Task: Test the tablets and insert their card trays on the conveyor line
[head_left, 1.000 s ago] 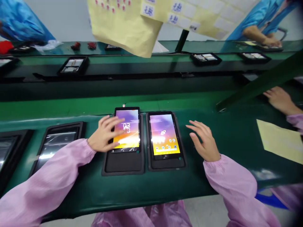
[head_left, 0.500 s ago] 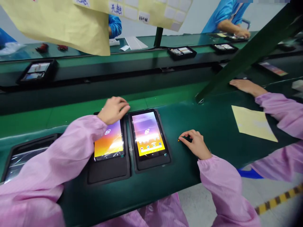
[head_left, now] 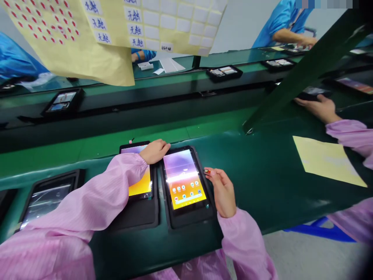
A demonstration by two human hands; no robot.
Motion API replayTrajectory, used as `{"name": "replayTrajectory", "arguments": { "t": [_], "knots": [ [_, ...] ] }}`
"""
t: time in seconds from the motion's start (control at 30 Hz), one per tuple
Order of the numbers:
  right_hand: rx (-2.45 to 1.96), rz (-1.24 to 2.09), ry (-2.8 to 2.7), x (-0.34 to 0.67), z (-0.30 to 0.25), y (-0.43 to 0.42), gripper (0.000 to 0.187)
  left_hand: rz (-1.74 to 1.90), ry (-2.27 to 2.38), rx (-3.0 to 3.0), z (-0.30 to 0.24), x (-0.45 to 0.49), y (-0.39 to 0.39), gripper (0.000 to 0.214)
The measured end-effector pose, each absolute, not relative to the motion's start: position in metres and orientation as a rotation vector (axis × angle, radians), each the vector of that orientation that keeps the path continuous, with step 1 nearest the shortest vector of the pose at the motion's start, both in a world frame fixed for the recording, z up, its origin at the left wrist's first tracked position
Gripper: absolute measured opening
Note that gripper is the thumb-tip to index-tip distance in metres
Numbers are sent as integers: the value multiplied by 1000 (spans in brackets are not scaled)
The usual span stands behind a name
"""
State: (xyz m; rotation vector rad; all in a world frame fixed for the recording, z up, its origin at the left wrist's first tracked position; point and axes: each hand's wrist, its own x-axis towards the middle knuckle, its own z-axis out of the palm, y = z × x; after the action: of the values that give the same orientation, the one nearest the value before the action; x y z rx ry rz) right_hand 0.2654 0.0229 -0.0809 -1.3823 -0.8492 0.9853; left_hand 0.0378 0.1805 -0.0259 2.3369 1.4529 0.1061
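Note:
Two lit tablets lie side by side in dark foam trays. My left hand (head_left: 155, 151) reaches over the left tablet (head_left: 140, 186), its loosely bent fingers at the upper left corner of the right tablet (head_left: 186, 179). Whether the fingertips press on that corner is hard to see; nothing shows in the hand. Beside the right tablet's right edge, my right hand (head_left: 223, 191) pinches a small red card (head_left: 207, 171) with a light patch between thumb and fingers. The right tablet shows a home screen with app icons. My left forearm hides part of the left tablet.
Another tray with a dark tablet (head_left: 48, 196) lies to the left. A yellow paper (head_left: 329, 160) is on the green bench at right, near a co-worker's hand (head_left: 323, 109). A slanted green post (head_left: 279, 91) rises there. Yellow label sheets (head_left: 110, 66) hang above; trays stand on the line behind.
My right hand has moved left to the right tablet's edge, bringing the small red card. My left hand has shifted right to that tablet's upper corner. Its screen now shows different icons.

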Motion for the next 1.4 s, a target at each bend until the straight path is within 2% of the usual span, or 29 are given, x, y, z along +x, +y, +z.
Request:
{"name": "replayTrajectory", "arguments": {
  "t": [0.23,0.33,0.5,0.63,0.77,0.9,1.07,1.23,1.4],
  "knots": [
    [-1321,960,-622,247,-87,16,30,81,1401,2243,-13,57,135,67],
    [-1315,941,-631,248,-89,16,31,133,1518,2441,-6,57,133,61],
    [-1302,921,-645,246,-92,15,33,-42,1597,2615,-17,50,123,54],
    [-1289,912,-650,247,-94,14,31,-23,1563,2588,-28,51,112,51],
    [-1265,865,-642,247,-94,14,28,-3,1507,2457,-24,52,124,39],
    [-1215,717,-598,248,-85,13,23,94,1522,2258,-6,54,133,44],
    [-1124,490,-660,264,-41,19,16,442,1338,2059,24,65,112,40],
    [-1063,286,-1255,284,29,28,5,818,1276,2153,46,83,78,27],
    [-1041,287,-1841,294,83,23,7,1035,1060,2245,59,89,48,17]
  ]
}}
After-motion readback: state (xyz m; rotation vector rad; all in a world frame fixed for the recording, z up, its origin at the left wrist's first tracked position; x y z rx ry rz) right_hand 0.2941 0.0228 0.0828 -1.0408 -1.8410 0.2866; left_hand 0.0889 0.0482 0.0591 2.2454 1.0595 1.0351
